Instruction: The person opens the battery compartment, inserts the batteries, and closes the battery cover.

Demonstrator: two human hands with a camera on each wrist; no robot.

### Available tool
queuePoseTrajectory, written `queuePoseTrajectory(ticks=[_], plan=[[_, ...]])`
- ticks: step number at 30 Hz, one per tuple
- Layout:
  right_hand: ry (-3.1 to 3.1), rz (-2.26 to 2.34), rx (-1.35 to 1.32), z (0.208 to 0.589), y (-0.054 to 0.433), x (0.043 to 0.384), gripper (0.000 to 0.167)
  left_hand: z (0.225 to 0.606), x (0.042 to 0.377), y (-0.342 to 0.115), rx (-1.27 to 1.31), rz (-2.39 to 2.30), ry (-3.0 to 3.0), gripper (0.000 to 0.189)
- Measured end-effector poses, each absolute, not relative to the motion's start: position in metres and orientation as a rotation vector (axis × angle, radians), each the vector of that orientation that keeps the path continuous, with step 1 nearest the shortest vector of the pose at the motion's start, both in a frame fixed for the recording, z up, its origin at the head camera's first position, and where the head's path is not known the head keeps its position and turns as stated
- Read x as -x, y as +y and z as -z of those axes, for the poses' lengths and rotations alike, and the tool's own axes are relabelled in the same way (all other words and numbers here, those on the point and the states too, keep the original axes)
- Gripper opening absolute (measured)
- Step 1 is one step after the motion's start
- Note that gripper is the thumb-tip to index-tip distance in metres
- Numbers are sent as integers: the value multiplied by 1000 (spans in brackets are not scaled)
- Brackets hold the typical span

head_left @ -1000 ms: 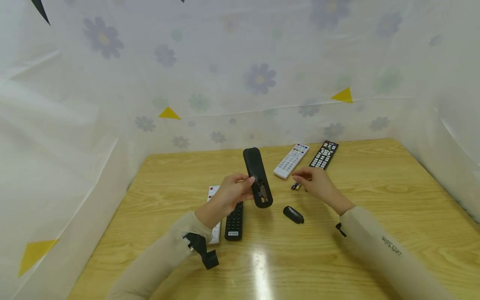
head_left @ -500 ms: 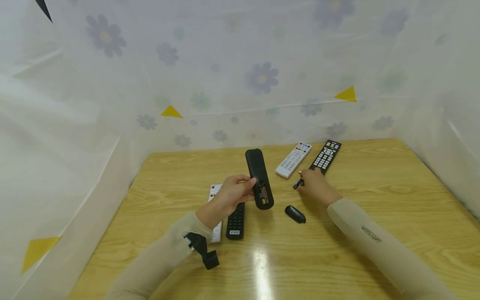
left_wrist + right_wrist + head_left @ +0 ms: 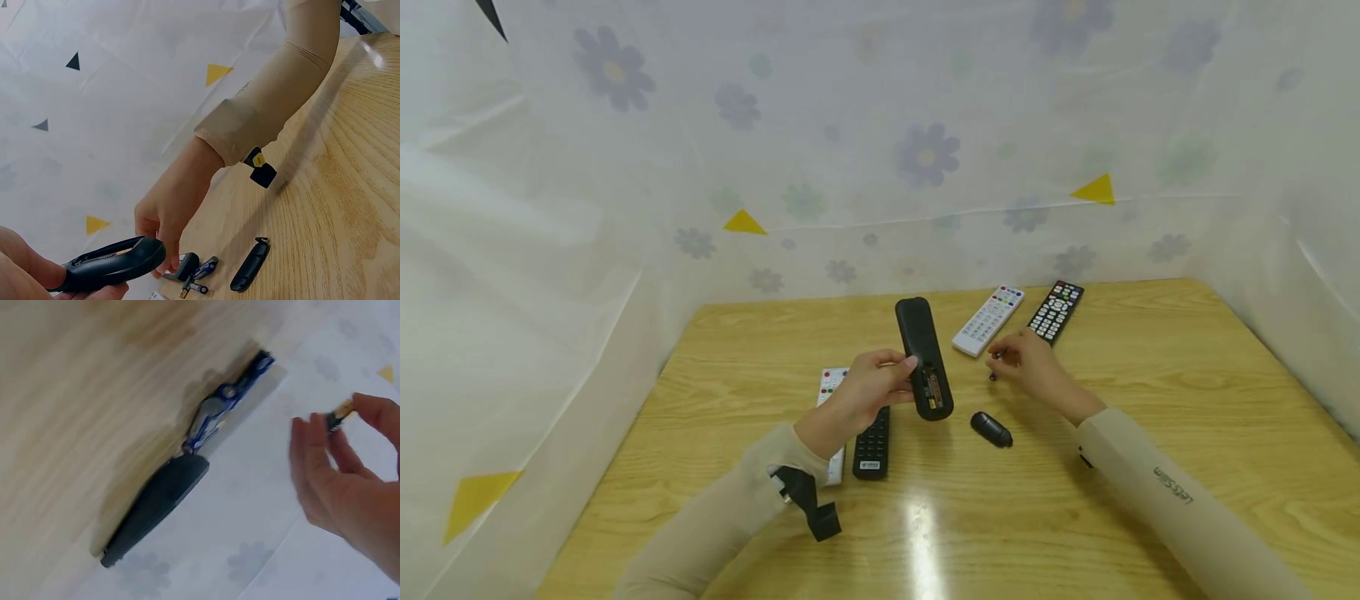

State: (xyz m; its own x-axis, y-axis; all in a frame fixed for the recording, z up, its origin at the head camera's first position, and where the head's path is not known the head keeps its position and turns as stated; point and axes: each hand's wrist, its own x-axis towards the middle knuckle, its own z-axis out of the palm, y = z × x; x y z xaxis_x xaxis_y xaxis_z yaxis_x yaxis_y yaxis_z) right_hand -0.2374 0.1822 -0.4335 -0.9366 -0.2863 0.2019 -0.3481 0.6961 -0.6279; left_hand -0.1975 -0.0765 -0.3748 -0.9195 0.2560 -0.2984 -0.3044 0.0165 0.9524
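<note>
My left hand (image 3: 868,387) grips a black remote control (image 3: 916,329), thumb across its edge, with the back facing me. Its battery compartment is uncovered, and a battery (image 3: 934,390) lies inside. To the right, my right hand (image 3: 1041,371) is raised off the table; its thumb and fingers pinch a small battery (image 3: 340,414) with a copper-coloured end, plain in the right wrist view. Below that hand lie several loose blue batteries (image 3: 212,419), mostly hidden by it in the head view. A black battery cover (image 3: 991,429) rests on the wood between the hands.
A white remote (image 3: 988,321) and a black remote with white buttons (image 3: 1056,312) lie at the back right of the table (image 3: 1075,525). Another white remote (image 3: 832,467) and a black one (image 3: 871,450) lie under my left forearm and hand. Flowered sheeting (image 3: 880,150) stands behind.
My right hand went down to the loose batteries, picked one up and has risen slightly with it. My left hand, still holding the remote, has shifted a little to the right.
</note>
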Motion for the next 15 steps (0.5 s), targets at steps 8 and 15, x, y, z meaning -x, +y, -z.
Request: queuePoseTrajectory(ticks=[8, 15], plan=[[-2510, -1754, -749, 421, 179, 215, 31, 373, 196, -75, 56, -1970, 1901, 24], [-2193, -2008, -953, 413, 161, 197, 25, 372, 194, -74, 61, -1962, 1903, 25]])
